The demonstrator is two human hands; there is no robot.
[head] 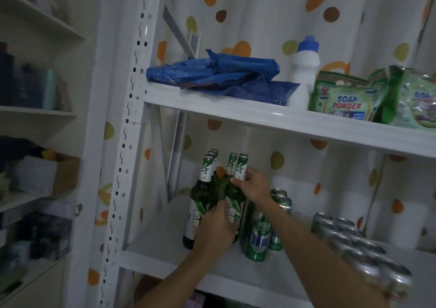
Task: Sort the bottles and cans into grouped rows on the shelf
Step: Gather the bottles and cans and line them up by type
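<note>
Green glass beer bottles (200,204), grouped at the 9 o'clock end of the shelf (153,244). Item in hand, front bottle (241,166): my right hand (251,186) clamped round its neck, my left hand (215,228) wrapped round its body. Step: seating it in its row. Green cans (256,235) at its 3 o'clock, silver cans (354,241) beyond. Next, I judge: release gently, necks aligned.

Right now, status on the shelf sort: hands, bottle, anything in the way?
Left hand grips green bottle low, right hand holds its neck. Bottle upright beside other bottles. Green cans close on its right.
</note>
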